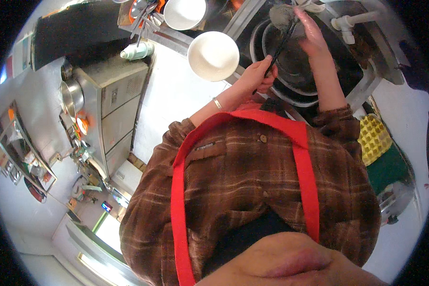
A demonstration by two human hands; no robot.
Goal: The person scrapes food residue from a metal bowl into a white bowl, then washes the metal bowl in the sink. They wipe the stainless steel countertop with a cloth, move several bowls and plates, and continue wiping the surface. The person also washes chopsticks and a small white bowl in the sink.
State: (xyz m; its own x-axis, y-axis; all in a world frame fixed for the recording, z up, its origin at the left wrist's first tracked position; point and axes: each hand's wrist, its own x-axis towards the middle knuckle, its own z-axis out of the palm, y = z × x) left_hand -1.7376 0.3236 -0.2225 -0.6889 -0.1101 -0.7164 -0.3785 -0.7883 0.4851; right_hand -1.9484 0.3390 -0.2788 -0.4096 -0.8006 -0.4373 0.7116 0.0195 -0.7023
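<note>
My left hand (262, 77), with a bracelet at the wrist, grips a long thin black utensil (282, 46) near its lower end. The utensil slants up and to the right over a dark round basin (255, 53) in the sink. At its far end my right hand (312, 34) reaches in, its fingertips touching it; blur hides whether they close around it. Beside those fingertips is a rounded grey thing (281, 16), and I cannot tell whether it is a scourer or part of the utensil. A white bowl (213, 56) stands left of the basin.
A second white bowl (185, 13) and metal cutlery (143, 16) lie on the counter's far left. White plastic pipework (346, 26) juts over the sink's right side. A yellow egg tray (375, 139) is at my right. A pale green bottle (139, 50) and a metal cabinet (119, 111) are leftward.
</note>
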